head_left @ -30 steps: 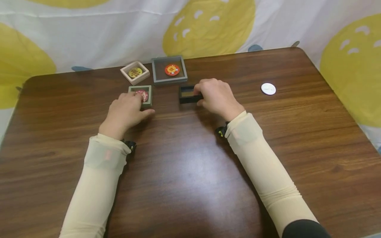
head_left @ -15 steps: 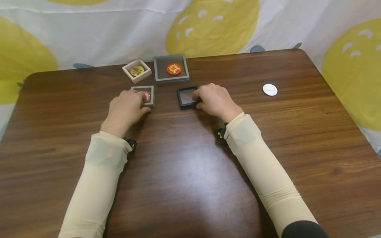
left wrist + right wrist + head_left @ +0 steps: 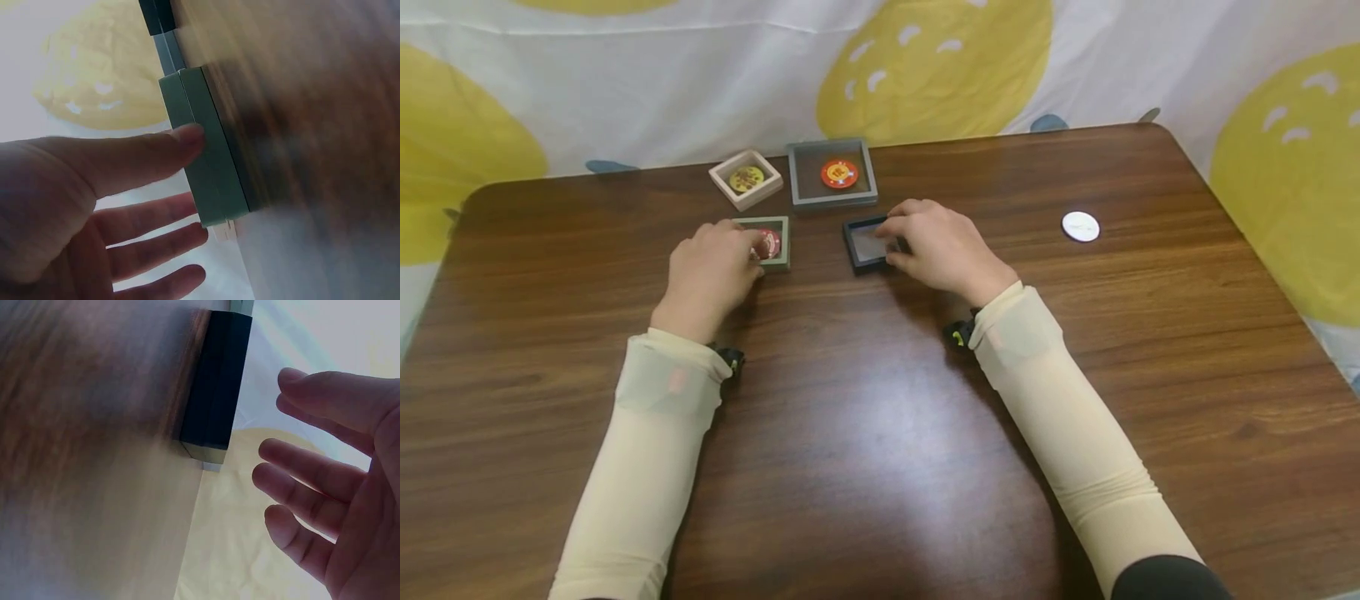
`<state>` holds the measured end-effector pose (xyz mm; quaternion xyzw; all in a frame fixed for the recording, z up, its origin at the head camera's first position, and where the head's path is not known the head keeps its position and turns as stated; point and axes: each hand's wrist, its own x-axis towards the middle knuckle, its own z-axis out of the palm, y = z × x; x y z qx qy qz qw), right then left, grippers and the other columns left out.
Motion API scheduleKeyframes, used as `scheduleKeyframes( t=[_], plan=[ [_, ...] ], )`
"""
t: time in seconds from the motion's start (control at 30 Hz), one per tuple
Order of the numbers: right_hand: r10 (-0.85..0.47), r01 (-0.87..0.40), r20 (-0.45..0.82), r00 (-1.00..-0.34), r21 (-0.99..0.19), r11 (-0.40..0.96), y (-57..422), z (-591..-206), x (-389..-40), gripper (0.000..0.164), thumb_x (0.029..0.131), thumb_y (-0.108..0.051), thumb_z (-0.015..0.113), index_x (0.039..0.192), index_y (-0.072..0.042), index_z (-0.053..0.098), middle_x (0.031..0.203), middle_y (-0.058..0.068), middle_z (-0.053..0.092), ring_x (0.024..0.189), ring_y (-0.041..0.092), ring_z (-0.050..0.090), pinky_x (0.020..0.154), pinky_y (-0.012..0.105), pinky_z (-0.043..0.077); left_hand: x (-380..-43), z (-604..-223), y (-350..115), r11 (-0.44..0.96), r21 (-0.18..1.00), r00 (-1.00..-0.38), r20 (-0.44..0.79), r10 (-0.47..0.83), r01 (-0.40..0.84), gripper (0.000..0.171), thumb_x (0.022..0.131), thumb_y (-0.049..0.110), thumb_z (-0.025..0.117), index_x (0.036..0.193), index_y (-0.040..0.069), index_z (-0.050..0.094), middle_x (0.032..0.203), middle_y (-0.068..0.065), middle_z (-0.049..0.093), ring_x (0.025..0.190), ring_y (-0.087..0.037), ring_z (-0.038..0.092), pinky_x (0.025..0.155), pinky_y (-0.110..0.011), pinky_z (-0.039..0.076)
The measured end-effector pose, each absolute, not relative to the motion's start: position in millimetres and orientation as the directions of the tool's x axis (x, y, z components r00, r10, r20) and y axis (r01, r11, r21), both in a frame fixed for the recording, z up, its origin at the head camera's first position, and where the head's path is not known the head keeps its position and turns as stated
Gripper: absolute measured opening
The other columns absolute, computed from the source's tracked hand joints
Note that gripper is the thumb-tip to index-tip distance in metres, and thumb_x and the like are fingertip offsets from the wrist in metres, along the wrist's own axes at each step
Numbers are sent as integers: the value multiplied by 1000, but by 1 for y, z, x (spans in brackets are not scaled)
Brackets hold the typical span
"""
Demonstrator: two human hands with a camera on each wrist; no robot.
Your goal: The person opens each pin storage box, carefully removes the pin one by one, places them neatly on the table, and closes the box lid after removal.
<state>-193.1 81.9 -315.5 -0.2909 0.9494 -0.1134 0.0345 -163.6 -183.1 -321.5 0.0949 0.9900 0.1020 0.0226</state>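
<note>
My left hand (image 3: 707, 271) is at a small green display frame (image 3: 782, 243) holding a pink-red round chip (image 3: 771, 243). In the left wrist view the thumb presses the near side of that frame (image 3: 212, 156); the index finger is mostly hidden behind it. My right hand (image 3: 946, 252) hovers at the right end of a black display frame (image 3: 865, 266) that lies on the table with no chip visible in it. The right wrist view shows relaxed fingers apart from the black frame (image 3: 215, 381).
Behind stand a pale pink frame (image 3: 727, 193) with a yellow chip (image 3: 747, 178) and a larger grey frame (image 3: 834, 202) with a red chip (image 3: 839, 174). A white round disc (image 3: 1081, 227) lies on the wooden table (image 3: 880, 433) at right. A patterned curtain (image 3: 700, 92) hangs behind the table.
The black frame has gone from tilted in my right hand to lying flat, and the right fingers have let go. My left thumb has drawn in against the green frame.
</note>
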Motion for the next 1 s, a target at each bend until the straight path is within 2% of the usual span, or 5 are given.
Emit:
scheduleKeyframes(
  t=[0.17, 0.5, 0.63, 0.8, 1.0],
  plan=[
    [-562, -552, 31, -826, -239, 799, 82, -314, -192, 32, 89, -24, 66, 119, -15, 66, 129, 8, 59, 118, 28, 55, 94, 50, 50, -166, -324, -185, 964, 187, -980, -10, 196, 191, 17, 83, 12, 70, 99, 4, 69, 105, -23, 63, 97, -44, 56, 76, -62, 47],
    [-570, -567, 64, -819, -242, 788, 80, -310, -189, 34, 88, -25, 67, 120, -14, 64, 129, 8, 59, 118, 27, 55, 94, 50, 51, -163, -309, -175, 928, 282, -970, 62, 236, 244, 18, 86, 20, 66, 93, 3, 65, 126, -15, 60, 111, -40, 55, 80, -59, 49],
    [-573, -583, 121, -810, -258, 770, 76, -306, -185, 53, 86, -33, 69, 134, -16, 53, 130, 7, 58, 118, 26, 55, 91, 50, 52, -154, -296, -165, 880, 347, -945, 169, 280, 323, 17, 84, 19, 67, 92, 4, 66, 126, -12, 61, 113, -35, 56, 82, -56, 50],
    [-568, -593, 177, -804, -315, 741, 67, -300, -176, 86, 81, -50, 69, 149, -20, 25, 134, 10, 53, 119, 26, 54, 89, 51, 52, -144, -287, -153, 826, 352, -892, 282, 355, 440, 15, 82, 16, 69, 88, 3, 68, 124, -13, 61, 120, -33, 53, 86, -54, 51],
    [-572, -627, 262, -778, -387, 676, 60, -300, -169, 98, 81, -52, 67, 152, -13, 11, 137, 12, 48, 114, 25, 56, 89, 48, 52, -135, -283, -141, 754, 342, -816, 382, 433, 560, 11, 80, 12, 72, 84, 4, 66, 122, -13, 63, 112, -33, 57, 86, -51, 51]
  ],
)
